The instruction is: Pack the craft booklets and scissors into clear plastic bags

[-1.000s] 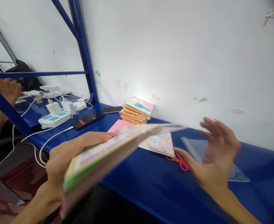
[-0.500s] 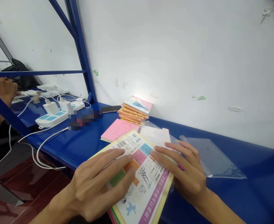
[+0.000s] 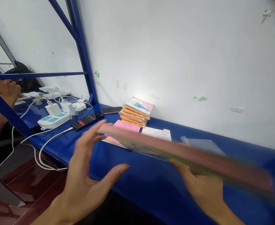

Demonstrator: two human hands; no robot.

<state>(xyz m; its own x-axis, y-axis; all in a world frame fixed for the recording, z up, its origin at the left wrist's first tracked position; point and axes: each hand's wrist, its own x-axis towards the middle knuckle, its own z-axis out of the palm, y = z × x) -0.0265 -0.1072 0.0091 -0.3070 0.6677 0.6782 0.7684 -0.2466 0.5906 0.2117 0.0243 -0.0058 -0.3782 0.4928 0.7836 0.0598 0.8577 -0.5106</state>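
Observation:
A flat pack of craft paper (image 3: 186, 159) with a pink edge is tilted nearly edge-on and blurred by motion. My right hand (image 3: 198, 187) grips it from below at its near side. My left hand (image 3: 90, 181) is open with its fingers spread, just off the pack's left end and above the blue shelf. A pink sheet (image 3: 125, 128) and a white card (image 3: 156, 133) lie flat beyond the pack. A clear plastic bag (image 3: 203, 145) is partly hidden behind it. The pink-handled scissors are out of sight.
A stack of orange-edged booklets (image 3: 135, 114) stands against the white wall on the blue shelf (image 3: 147, 175). Left of it lie several phones (image 3: 87, 121) and a power strip (image 3: 50, 120) with chargers and white cables. Another person's hand (image 3: 7, 90) shows behind the blue frame (image 3: 81, 53).
The pack has swung up from lying under both hands to nearly edge-on in my right hand. My left hand has let go and opened.

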